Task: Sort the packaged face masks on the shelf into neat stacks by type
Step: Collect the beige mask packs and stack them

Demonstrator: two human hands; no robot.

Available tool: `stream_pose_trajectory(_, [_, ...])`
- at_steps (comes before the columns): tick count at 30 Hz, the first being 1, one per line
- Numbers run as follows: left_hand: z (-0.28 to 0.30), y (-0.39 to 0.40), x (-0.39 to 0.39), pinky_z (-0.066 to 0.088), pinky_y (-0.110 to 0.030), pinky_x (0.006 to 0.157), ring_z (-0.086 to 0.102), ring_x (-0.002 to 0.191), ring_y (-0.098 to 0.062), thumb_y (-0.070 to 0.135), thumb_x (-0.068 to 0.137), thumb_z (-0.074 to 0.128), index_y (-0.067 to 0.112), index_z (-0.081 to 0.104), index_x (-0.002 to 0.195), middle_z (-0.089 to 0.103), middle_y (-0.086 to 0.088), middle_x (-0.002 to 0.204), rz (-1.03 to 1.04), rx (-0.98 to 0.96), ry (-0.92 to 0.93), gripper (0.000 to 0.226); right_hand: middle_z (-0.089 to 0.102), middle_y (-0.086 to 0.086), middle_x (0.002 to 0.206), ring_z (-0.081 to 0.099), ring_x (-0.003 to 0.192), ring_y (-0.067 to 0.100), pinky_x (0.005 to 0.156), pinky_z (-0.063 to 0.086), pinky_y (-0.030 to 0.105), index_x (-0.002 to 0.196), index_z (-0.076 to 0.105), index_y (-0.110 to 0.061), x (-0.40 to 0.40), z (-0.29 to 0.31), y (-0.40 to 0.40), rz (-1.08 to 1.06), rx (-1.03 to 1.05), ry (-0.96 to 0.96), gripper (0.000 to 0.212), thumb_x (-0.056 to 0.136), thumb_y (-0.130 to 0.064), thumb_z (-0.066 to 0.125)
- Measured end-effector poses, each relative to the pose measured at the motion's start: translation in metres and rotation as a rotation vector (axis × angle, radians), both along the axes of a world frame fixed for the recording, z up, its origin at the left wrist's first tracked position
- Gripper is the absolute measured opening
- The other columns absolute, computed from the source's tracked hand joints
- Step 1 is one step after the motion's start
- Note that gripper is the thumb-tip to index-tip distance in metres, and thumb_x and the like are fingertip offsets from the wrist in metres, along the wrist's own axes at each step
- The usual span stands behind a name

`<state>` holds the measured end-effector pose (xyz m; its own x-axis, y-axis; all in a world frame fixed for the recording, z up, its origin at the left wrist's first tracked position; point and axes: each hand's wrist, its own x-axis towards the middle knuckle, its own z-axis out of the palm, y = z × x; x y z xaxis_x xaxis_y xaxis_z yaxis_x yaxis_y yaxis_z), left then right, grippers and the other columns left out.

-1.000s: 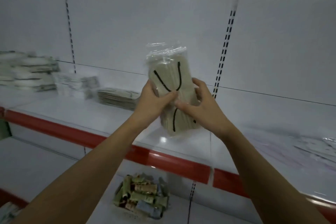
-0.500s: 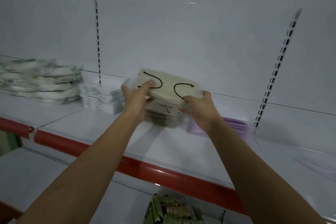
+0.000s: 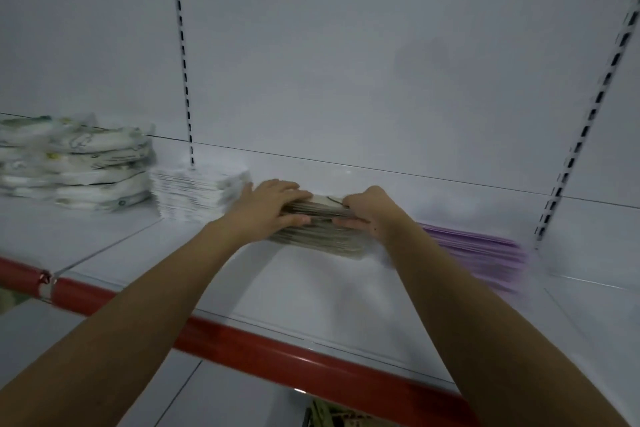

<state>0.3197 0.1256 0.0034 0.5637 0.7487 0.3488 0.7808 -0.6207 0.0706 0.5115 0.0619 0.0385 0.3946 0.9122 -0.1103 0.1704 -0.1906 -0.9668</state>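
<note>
Four stacks are lined along the shelf (image 3: 311, 291): puffy white packs (image 3: 76, 163), flat white packs (image 3: 197, 192), beige masks (image 3: 320, 232), purple packs (image 3: 481, 253). The beige stack is gripped by the left hand (image 3: 268, 210) and right hand (image 3: 372, 210), fingers on top, thumbs against its front.

Both arms reach forward, left hand (image 3: 268, 210) and right hand (image 3: 372, 210) pressing inward, fingers curled.
</note>
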Motion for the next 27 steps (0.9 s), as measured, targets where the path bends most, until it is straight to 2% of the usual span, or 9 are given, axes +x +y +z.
stream_pose_trajectory(2, [0.001,0.01,0.001,0.015,-0.055,0.118,0.033,0.142,-0.016,0.069,0.093,0.034,0.044,0.04,0.146,0.042,0.011,0.152,-0.055,0.017,0.052,0.058,0.064,0.017,0.103,0.067,0.094,0.031,0.088,0.057,0.042,0.095,0.061,0.001,-0.001,-0.001,0.005,0.005,-0.115,-0.367,0.031,0.093,-0.03,0.062])
stream_pose_trajectory(4, [0.008,0.02,0.002,0.006,-0.059,0.119,0.036,0.141,-0.016,0.063,0.097,0.03,0.044,0.04,0.145,0.046,0.011,0.15,-0.037,0.01,0.06,0.053,0.047,0.016,0.129,0.043,0.122,0.033,0.104,0.04,0.043,0.117,0.058,-0.005,-0.003,0.002,0.004,-0.063,-0.154,-0.826,0.046,0.097,-0.046,0.048])
stream_pose_trajectory(6, [0.014,0.025,0.003,-0.001,-0.063,0.118,0.037,0.141,-0.019,0.067,0.096,0.025,0.043,0.035,0.148,0.046,0.009,0.15,-0.024,0.006,0.132,0.059,0.027,0.009,0.147,0.029,0.133,0.032,0.105,0.033,0.048,0.133,0.05,-0.014,-0.009,0.004,-0.004,-0.138,0.03,-1.015,0.053,0.096,-0.052,0.047])
stream_pose_trajectory(8, [0.013,0.026,0.001,-0.004,-0.065,0.117,0.037,0.141,-0.02,0.071,0.093,0.017,0.041,0.029,0.151,0.044,0.008,0.152,-0.044,0.023,0.197,0.066,0.032,0.002,0.147,0.031,0.133,0.027,0.104,0.034,0.047,0.136,0.05,-0.022,-0.016,0.0,-0.011,-0.055,0.226,-1.08,0.051,0.095,-0.053,0.051])
stream_pose_trajectory(11, [0.01,0.027,-0.005,-0.005,-0.066,0.116,0.035,0.143,-0.019,0.068,0.094,0.006,0.041,0.022,0.153,0.042,0.008,0.154,-0.05,0.065,0.193,0.068,0.043,-0.001,0.145,0.038,0.13,0.024,0.104,0.034,0.044,0.14,0.049,-0.03,-0.02,-0.009,-0.015,0.09,0.173,-1.326,0.045,0.099,-0.049,0.047])
stream_pose_trajectory(16, [0.007,0.022,-0.004,-0.006,-0.068,0.116,0.033,0.143,-0.02,0.07,0.095,0.013,0.04,0.022,0.154,0.039,0.009,0.154,-0.055,0.087,0.212,0.067,0.053,0.001,0.138,0.047,0.123,0.025,0.101,0.039,0.042,0.137,0.054,-0.03,-0.029,-0.016,-0.014,0.059,0.034,-1.282,0.037,0.103,-0.039,0.044])
stream_pose_trajectory(18, [0.011,0.021,-0.004,-0.005,-0.065,0.117,0.034,0.143,-0.019,0.069,0.096,0.017,0.038,0.024,0.154,0.041,0.008,0.153,-0.071,0.156,0.198,0.066,0.054,0.001,0.138,0.047,0.124,0.024,0.102,0.041,0.041,0.137,0.054,-0.026,-0.032,-0.012,-0.016,0.03,0.098,-1.224,0.038,0.102,-0.039,0.048])
stream_pose_trajectory(21, [0.01,0.022,-0.009,0.003,-0.06,0.12,0.039,0.14,-0.023,0.069,0.097,0.02,0.035,0.027,0.153,0.043,0.004,0.153,-0.11,0.133,0.179,0.066,0.06,0.002,0.128,0.048,0.12,0.023,0.094,0.042,0.037,0.129,0.059,-0.018,-0.039,-0.006,-0.027,-0.108,0.293,-1.125,0.032,0.101,-0.031,0.051])
stream_pose_trajectory(27, [0.016,0.005,-0.009,0.006,-0.054,0.121,0.031,0.144,-0.021,0.063,0.098,0.029,0.032,0.035,0.15,0.042,0.004,0.153,-0.122,0.124,0.038,0.06,0.064,0.002,0.099,0.054,0.092,0.018,0.075,0.043,0.032,0.107,0.064,-0.015,-0.028,0.008,-0.064,-0.247,0.394,-1.002,0.018,0.099,-0.024,0.049])
